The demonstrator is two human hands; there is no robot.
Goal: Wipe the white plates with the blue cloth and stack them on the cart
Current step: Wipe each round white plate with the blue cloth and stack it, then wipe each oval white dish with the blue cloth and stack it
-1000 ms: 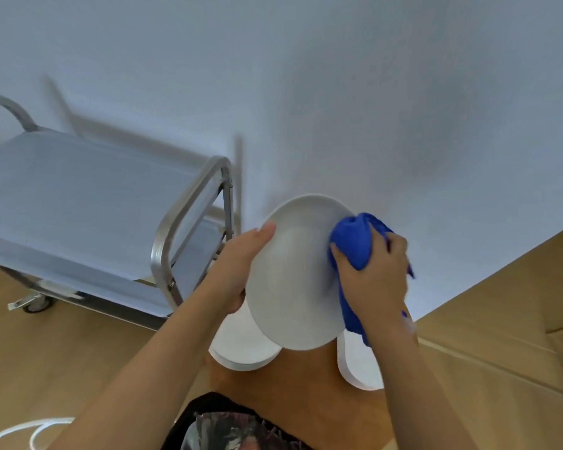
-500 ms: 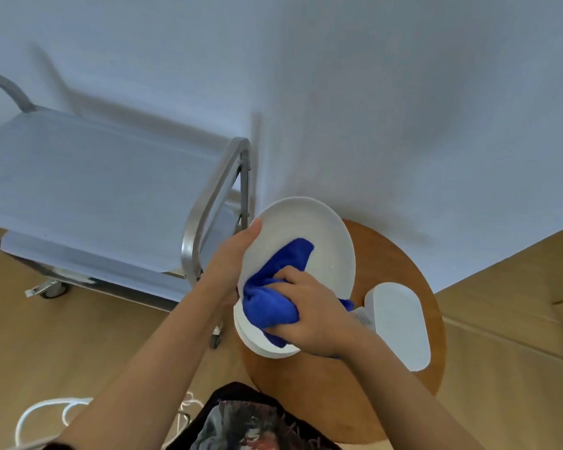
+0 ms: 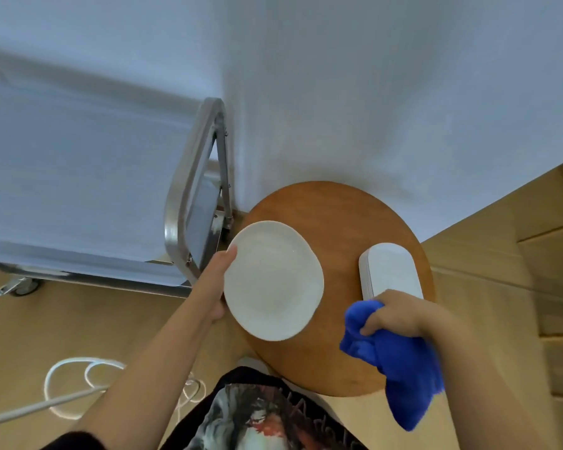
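Observation:
My left hand (image 3: pixel 216 284) grips the left rim of a round white plate (image 3: pixel 273 280), thumb on its top edge, holding it over the left part of the round wooden table (image 3: pixel 338 216). Whether more plates lie beneath it is hidden. My right hand (image 3: pixel 395 315) clutches the bunched blue cloth (image 3: pixel 400 365), which hangs off the table's right front edge, well clear of the plate. A white oblong dish (image 3: pixel 390 269) lies on the table just beyond my right hand. The steel cart (image 3: pixel 189 177) with a pale covered top shelf stands to the left of the table.
The cart's tubular handle rises right beside the plate's left edge. A white wall backs the table and cart. A white cable (image 3: pixel 72 381) loops on the wooden floor at the lower left. A cart wheel (image 3: pixel 23 285) shows at the far left.
My right hand has pulled the blue cloth off the plate and drawn it back to the right. The plate has tipped flatter, still held by my left hand. The view has tilted down.

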